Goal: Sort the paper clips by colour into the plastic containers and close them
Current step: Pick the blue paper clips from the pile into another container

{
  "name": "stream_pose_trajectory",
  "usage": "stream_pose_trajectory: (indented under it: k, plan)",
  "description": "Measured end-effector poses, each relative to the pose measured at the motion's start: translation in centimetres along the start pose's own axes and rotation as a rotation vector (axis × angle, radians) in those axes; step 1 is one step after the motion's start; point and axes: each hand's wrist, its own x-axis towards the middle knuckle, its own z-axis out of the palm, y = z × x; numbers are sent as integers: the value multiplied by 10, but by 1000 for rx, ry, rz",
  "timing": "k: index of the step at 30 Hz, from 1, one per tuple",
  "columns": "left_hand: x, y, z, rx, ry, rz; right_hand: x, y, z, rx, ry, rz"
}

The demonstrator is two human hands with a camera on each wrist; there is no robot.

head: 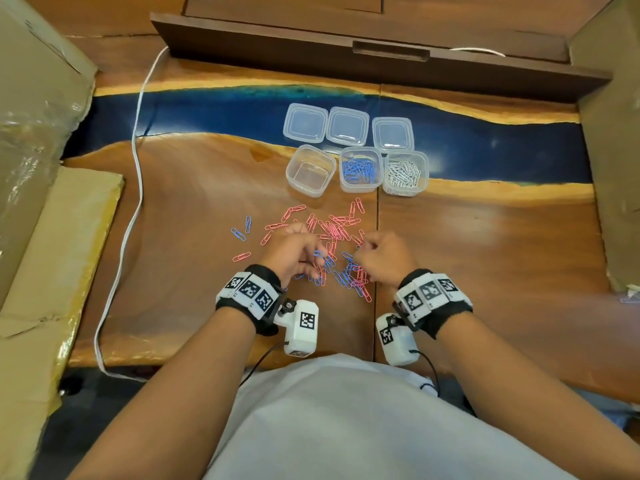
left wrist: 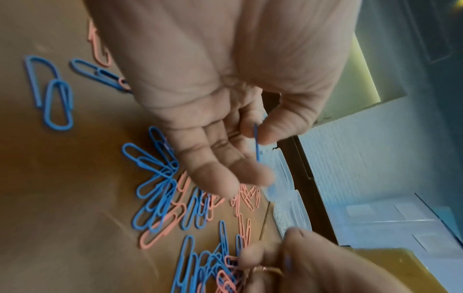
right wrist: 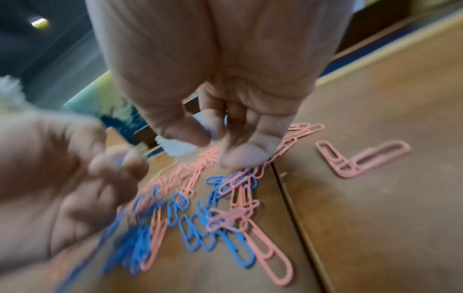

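Pink and blue paper clips (head: 334, 237) lie mixed in a loose pile on the wooden table, also seen close up as a pile (right wrist: 200, 208). My left hand (head: 317, 258) hovers over the pile's near left part and pinches one blue paper clip (left wrist: 256, 142) between thumb and forefinger. My right hand (head: 363, 249) is at the pile's near right, fingers curled; a thin blue clip (left wrist: 288, 261) shows between its thumb and fingers, blurred. Behind the pile stand an empty container (head: 294, 174), a container of blue clips (head: 377, 168) and a container of white clips (head: 424, 174).
Three clear lids (head: 347, 112) lie in a row behind the containers. A few stray clips (head: 242, 230) lie left of the pile. A white cable (head: 138, 168) runs down the table's left side. Cardboard boxes (head: 41, 237) flank the table; a dark raised shelf (head: 311, 53) closes the back.
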Motion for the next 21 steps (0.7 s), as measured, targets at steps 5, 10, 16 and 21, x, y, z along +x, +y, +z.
stream_pose_trajectory:
  k: [5, 10, 16, 21]
  plan:
    - [1, -4, 4, -31, -31, -55, -12, 12, -11, 590, 5, 188]
    - [2, 0, 4, -33, -135, -80, -15, 21, -5, 832, -216, 172]
    - [13, -3, 8, 953, -147, 249, -4, 30, -4, 454, -107, 12]
    - [20, -11, 4, 1414, -195, 418, 9, 34, -3, -215, -67, -234]
